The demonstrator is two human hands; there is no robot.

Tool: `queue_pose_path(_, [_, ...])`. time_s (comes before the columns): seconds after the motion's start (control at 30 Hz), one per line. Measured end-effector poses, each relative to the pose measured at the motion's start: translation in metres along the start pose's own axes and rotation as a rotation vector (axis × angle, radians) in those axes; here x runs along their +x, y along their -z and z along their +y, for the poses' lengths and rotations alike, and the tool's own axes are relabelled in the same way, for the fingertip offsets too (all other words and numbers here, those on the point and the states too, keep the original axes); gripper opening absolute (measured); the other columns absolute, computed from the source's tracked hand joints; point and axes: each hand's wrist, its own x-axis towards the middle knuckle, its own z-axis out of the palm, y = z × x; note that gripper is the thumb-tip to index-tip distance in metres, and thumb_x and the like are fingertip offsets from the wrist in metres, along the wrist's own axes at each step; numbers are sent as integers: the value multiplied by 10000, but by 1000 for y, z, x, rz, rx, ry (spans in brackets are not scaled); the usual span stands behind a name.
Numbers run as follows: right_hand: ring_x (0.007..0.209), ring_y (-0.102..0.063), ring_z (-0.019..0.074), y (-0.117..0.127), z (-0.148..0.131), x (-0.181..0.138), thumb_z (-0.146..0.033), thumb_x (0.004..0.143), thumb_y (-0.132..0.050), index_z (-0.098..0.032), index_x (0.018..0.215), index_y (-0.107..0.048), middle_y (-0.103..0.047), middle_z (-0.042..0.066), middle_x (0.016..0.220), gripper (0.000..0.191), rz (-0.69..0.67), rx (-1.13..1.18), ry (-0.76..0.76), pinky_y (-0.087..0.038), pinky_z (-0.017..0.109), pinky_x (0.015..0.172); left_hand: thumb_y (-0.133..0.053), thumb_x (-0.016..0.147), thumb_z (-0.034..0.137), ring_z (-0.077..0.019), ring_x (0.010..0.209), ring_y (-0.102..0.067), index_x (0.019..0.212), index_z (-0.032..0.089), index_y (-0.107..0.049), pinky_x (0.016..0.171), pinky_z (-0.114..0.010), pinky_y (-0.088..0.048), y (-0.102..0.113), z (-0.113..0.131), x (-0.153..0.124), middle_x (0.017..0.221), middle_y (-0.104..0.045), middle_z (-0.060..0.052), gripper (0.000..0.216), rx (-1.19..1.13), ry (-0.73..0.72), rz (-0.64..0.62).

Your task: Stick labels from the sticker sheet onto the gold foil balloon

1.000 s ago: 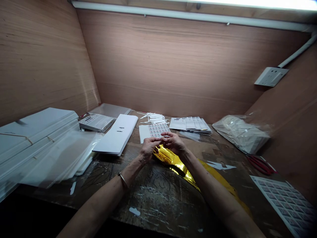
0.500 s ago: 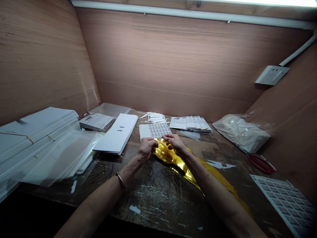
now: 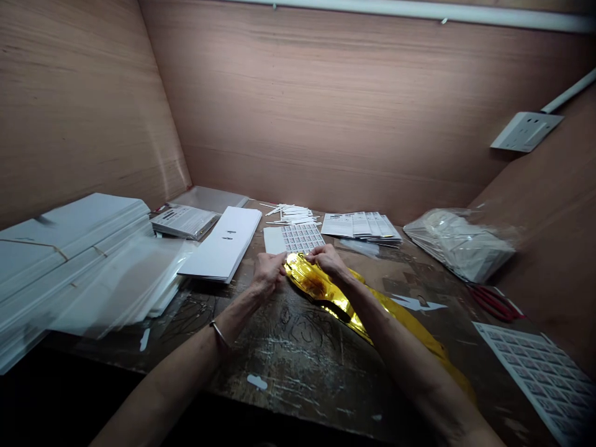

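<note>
A flat, shiny gold foil balloon [image 3: 311,280] lies at a slant on the dark worktable, its lower part running under my right forearm. At its far end, my left hand [image 3: 269,272] is closed with the fingertips pinching the left edge of the foil. My right hand [image 3: 328,259] is closed too, thumb and fingers gripping the top edge a short way to the right. Just beyond both hands lies a sheet of small printed stickers [image 3: 302,238]. Any finer detail between the fingertips is hidden.
Left stand white card stacks [image 3: 93,214], clear plastic sleeves [image 3: 125,279] and folded white card [image 3: 226,242]. Behind are white strips [image 3: 298,214] and printed cards [image 3: 361,225]. Right are a plastic bag [image 3: 460,245], red-handled scissors [image 3: 493,302] and another sticker sheet [image 3: 535,372].
My left hand has shifted slightly left, drawing apart from the right hand, and the foil's far end now shows spread wider between them. The whole view has tilted down a little.
</note>
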Motion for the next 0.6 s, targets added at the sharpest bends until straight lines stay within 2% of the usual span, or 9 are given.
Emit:
queue_pose_path(0.07, [381,-287,46,1,2,4,-172,482,-583,-136,391,-469,-372,-46,348,150,-11,-1,-42,-195,212,401,-500,625,361,-32,256,-308,542,107,-501,290,-160,-174,8,-1,1,382,-473,5,266,61,-9,93])
queue_pose_path(0.13, [353,-271,43,1,5,8,-149,481,-577,-140,379,-464,-363,-43,327,153,-56,-10,-104,-177,212,377,-502,621,336,-34,261,-317,531,111,-498,293,-155,-183,14,-3,1,376,-470,9,242,105,-23,116])
queue_pose_path(0.27, [338,-292,52,-4,12,17,-125,486,-576,-147,361,-450,-390,-27,321,179,-79,-88,-182,-192,212,357,-489,615,281,-41,263,-320,497,122,-491,294,-158,-193,13,-9,-1,370,-465,15,197,180,-38,95])
queue_pose_path(0.6, [379,-358,74,-5,19,29,-113,471,-584,-152,391,-416,-429,-23,368,190,-53,-252,-148,-239,217,384,-464,609,256,-49,266,-323,448,133,-478,303,-164,-195,7,-21,3,344,-443,17,203,265,-39,82])
